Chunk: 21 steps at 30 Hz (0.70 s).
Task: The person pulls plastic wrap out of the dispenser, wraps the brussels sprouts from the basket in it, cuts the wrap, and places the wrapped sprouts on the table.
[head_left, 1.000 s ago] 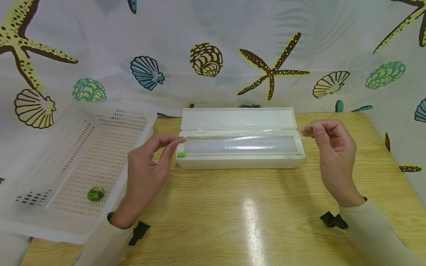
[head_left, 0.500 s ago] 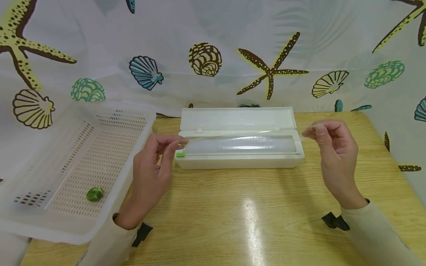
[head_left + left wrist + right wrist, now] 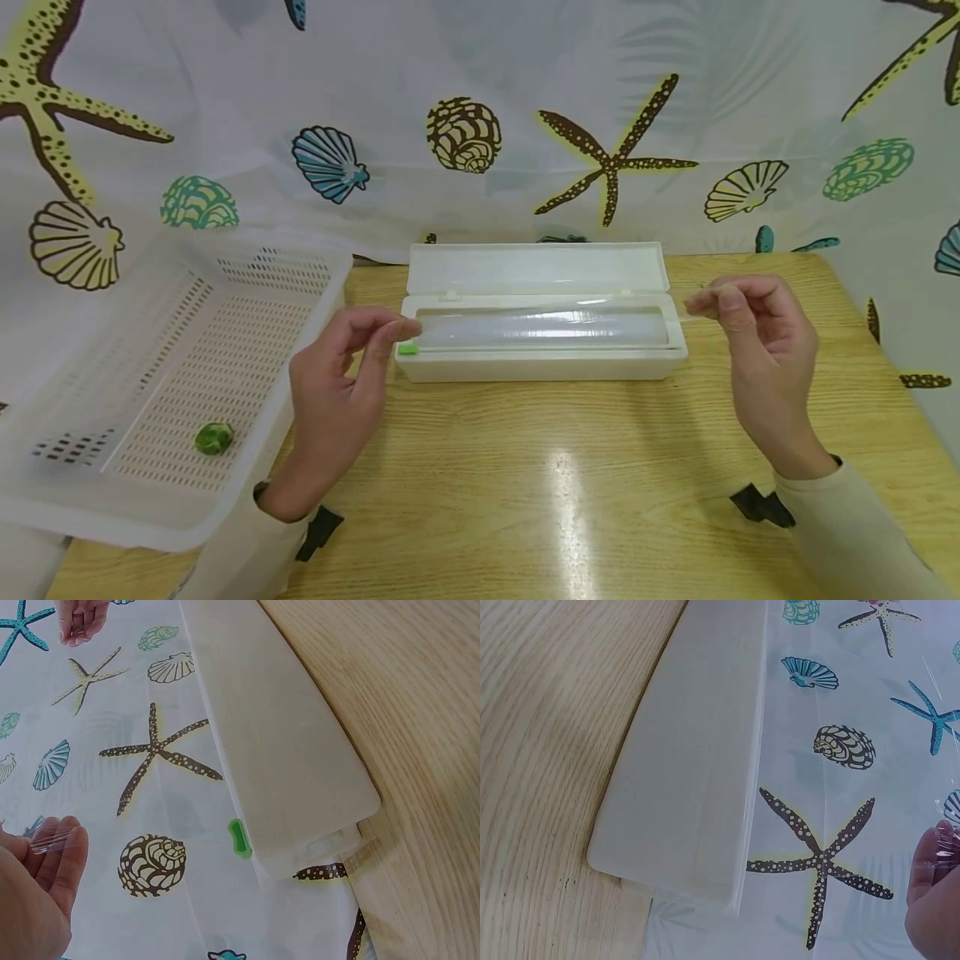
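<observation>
A long white box [image 3: 542, 368] lies across the table, its lid [image 3: 536, 268] tipped back. Inside sits a shiny roll of cling film [image 3: 540, 329]. My left hand [image 3: 337, 404] pinches the film's edge at the box's left end, with clear film creased over the fingers [image 3: 71, 851] in the left wrist view. Past the right end, my right hand [image 3: 772, 367] pinches the other side of the film, thumb against fingers. Between the hands a thin sheet of film [image 3: 585, 305] spans above the roll. A green slider [image 3: 407, 350] sits at the box's front left corner.
To the left stands a white plastic basket [image 3: 330, 333] with slotted walls. One small green brussels sprout-like vegetable [image 3: 214, 437] lies in it. The wooden table [image 3: 487, 483] stretches in front of the box. A shell-print curtain [image 3: 510, 67] hangs close behind.
My left hand has shifted a little right, then slightly down and back. The right hand has moved slightly right and down. The film between them shows a wider band above the roll.
</observation>
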Motion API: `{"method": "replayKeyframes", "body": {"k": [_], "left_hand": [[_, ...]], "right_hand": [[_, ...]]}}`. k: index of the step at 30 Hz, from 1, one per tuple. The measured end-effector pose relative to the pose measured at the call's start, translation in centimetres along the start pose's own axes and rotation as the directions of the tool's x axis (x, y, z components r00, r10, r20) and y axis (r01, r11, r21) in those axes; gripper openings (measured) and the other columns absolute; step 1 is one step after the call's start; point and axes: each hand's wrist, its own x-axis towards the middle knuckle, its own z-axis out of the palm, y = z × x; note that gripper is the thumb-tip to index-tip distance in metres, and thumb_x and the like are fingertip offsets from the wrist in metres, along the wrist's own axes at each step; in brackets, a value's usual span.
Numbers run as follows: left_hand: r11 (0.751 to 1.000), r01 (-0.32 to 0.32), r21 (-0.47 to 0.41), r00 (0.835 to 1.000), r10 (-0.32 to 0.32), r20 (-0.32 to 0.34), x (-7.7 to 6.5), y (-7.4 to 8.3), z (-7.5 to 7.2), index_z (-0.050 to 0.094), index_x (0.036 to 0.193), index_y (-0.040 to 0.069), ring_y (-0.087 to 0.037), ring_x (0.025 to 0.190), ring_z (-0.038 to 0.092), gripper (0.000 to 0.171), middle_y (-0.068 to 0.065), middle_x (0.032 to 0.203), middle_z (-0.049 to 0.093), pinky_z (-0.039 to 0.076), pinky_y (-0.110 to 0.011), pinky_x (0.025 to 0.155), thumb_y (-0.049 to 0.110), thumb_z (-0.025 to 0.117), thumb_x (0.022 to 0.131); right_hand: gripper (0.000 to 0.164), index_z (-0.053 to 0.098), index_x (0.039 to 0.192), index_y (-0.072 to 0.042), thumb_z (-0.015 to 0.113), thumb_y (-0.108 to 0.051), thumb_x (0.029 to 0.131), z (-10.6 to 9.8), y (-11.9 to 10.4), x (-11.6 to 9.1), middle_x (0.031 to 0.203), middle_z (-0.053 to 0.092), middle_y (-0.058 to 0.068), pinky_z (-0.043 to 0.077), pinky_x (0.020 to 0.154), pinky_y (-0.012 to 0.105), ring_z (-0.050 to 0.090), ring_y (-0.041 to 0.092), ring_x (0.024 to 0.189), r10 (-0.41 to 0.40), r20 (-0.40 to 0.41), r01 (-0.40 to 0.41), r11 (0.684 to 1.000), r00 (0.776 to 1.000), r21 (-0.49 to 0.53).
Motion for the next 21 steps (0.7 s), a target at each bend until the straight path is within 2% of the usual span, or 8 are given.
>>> {"method": "replayKeyframes", "body": {"k": [1,7,11,14,21], "left_hand": [[1.0,-0.005,-0.011,1.0,0.005,-0.006,0.01,0.04,0.0,0.073,0.11,-0.006,-0.02,0.098,0.078,0.011,-0.013,0.104,0.08,0.032,-0.023,0.053,0.002,0.067,0.109],[0.999,-0.025,-0.039,0.999,0.024,-0.022,-0.04,0.26,-0.13,0.075,0.109,-0.006,-0.017,0.098,0.078,0.011,-0.013,0.103,0.081,0.037,-0.021,0.058,0.002,0.069,0.108],[0.997,-0.059,-0.052,0.998,0.057,-0.036,0.04,0.26,-0.07,0.075,0.108,-0.008,-0.014,0.098,0.078,0.018,-0.017,0.101,0.08,0.055,-0.018,0.075,0.009,0.07,0.109],[0.994,-0.091,-0.055,0.995,0.089,-0.038,0.17,0.29,-0.03,0.074,0.108,-0.01,-0.014,0.098,0.078,0.026,-0.019,0.1,0.08,0.06,-0.025,0.089,0.015,0.07,0.11],[0.993,-0.114,-0.043,0.993,0.113,-0.027,0.38,0.62,0.0,0.074,0.109,-0.01,-0.014,0.098,0.078,0.028,-0.018,0.101,0.08,0.06,-0.025,0.091,0.018,0.068,0.111]], "right_hand": [[0.017,0.059,0.114,0.023,0.053,0.008,0.111,-0.01,-0.03,0.0,0.107,0.07,0.021,0.059,0.098,0.035,0.072,0.029,0.099,-0.004,0.001,0.004,1.0,1.0,0.0],[0.016,0.059,0.115,0.024,0.052,0.009,0.111,-0.18,-0.22,-0.08,0.107,0.071,0.021,0.059,0.099,0.035,0.072,0.029,0.101,-0.024,0.01,0.024,1.0,1.0,-0.006],[0.016,0.058,0.115,0.023,0.052,0.009,0.111,-0.25,-0.37,-0.14,0.109,0.071,0.021,0.058,0.1,0.035,0.071,0.029,0.101,-0.035,0.01,0.035,0.999,0.999,0.002],[0.016,0.058,0.114,0.023,0.053,0.009,0.111,-0.29,-0.53,-0.14,0.108,0.071,0.021,0.059,0.099,0.035,0.072,0.029,0.1,-0.039,0.006,0.039,0.999,0.999,0.004],[0.015,0.059,0.114,0.024,0.052,0.011,0.11,-0.67,-0.91,-0.19,0.107,0.071,0.021,0.059,0.098,0.034,0.072,0.028,0.099,-0.052,0.011,0.052,0.999,0.999,0.009]]}}
